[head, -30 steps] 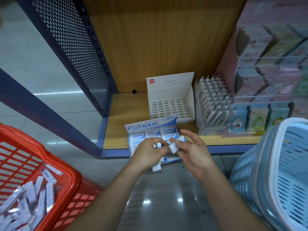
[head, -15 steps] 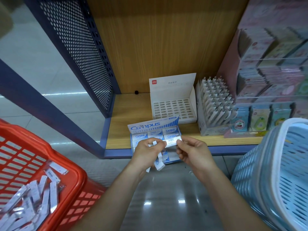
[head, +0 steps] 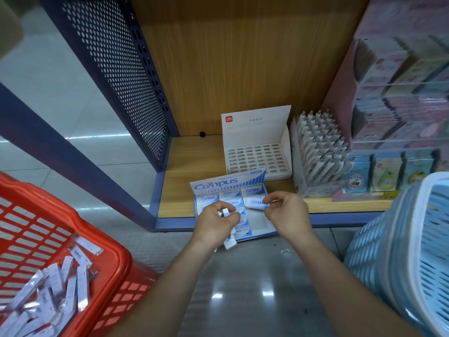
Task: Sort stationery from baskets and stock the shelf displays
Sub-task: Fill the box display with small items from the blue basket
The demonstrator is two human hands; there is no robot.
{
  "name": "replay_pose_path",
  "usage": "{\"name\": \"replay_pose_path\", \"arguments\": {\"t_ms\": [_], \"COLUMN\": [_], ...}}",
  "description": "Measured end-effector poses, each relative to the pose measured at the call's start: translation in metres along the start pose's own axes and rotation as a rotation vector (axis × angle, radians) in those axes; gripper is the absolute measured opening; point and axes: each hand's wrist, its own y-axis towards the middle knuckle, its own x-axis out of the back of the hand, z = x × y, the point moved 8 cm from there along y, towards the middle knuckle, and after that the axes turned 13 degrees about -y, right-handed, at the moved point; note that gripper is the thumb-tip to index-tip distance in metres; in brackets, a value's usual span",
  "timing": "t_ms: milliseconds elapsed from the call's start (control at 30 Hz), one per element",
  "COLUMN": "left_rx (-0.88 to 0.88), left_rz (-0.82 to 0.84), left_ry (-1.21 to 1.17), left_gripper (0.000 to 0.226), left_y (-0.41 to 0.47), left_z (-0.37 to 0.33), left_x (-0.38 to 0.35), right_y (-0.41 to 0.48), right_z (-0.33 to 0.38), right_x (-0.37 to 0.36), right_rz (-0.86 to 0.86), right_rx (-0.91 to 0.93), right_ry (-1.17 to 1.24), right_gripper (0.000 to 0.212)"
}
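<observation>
Left hand (head: 213,227): centre of the frame, fingers curled round a few small white erasers (head: 230,242), one sticking out below the palm.
Right hand (head: 288,215): thumb and fingertips pinch one Campus eraser (head: 254,203) just above the box's right column.
Campus display box (head: 226,184): lid up, partly filled, on the front edge of the wooden shelf (head: 192,161), overhanging it.
Red basket (head: 107,242): lower left, holding white wrapped strips (head: 68,285).
Blue basket (head: 398,239): right edge.
Behind the box: empty white grid tray (head: 257,132), with white pens (head: 320,147) beside it.
</observation>
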Motion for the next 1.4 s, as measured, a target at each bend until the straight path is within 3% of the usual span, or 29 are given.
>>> {"name": "replay_pose_path", "arguments": {"t_ms": [200, 467, 700, 800, 933, 1000, 1100, 1167, 1233, 1400], "left_rx": [-0.036, -0.114, -0.101, -0.071, 0.089, 0.161, 0.184, 0.128, 0.057, -0.095], "left_rz": [0.066, 0.163, 0.19, 0.179, 0.125, 0.13, 0.123, 0.077, 0.021, -0.024], "left_ry": [0.139, 0.621, 0.654, 0.464, -0.238, -0.496, -0.683, -0.643, -0.57, -0.452], "left_gripper": [0.028, 0.048, 0.048, 0.036, 0.012, 0.01, 0.008, 0.008, 0.012, 0.013], "left_y": [0.001, -0.003, -0.002, -0.001, -0.008, -0.014, -0.018, -0.016, -0.015, -0.021], "left_z": [0.001, -0.015, -0.016, -0.012, -0.005, -0.006, -0.009, -0.01, -0.011, -0.023], "left_x": [-0.005, -0.022, -0.026, -0.024, -0.016, -0.015, -0.013, -0.009, -0.004, 0.0], "right_y": [-0.002, -0.003, -0.002, -0.005, -0.016, -0.017, -0.05, -0.073, -0.081, -0.086], "right_z": [0.004, 0.012, 0.0, -0.006, -0.004, -0.008, 0.008, 0.024, 0.032, 0.035], "right_x": [0.001, -0.003, -0.008, -0.014, -0.001, -0.005, -0.038, -0.046, -0.048, -0.051], "right_rz": [0.022, -0.082, -0.175, -0.164, -0.329, -0.156, 0.493, 0.733, 0.779, 0.703], "right_rx": [0.071, 0.194, 0.192, 0.157, 0.158, 0.027, -0.273, -0.307, -0.295, -0.286], "right_ry": [-0.257, -0.489, -0.431, -0.373, -0.156, 0.129, 0.628, 0.754, 0.83, 0.927], "right_gripper": [0.025, 0.037, 0.03, 0.025, 0.01, 0.009, 0.027, 0.035, 0.033, 0.016]}}
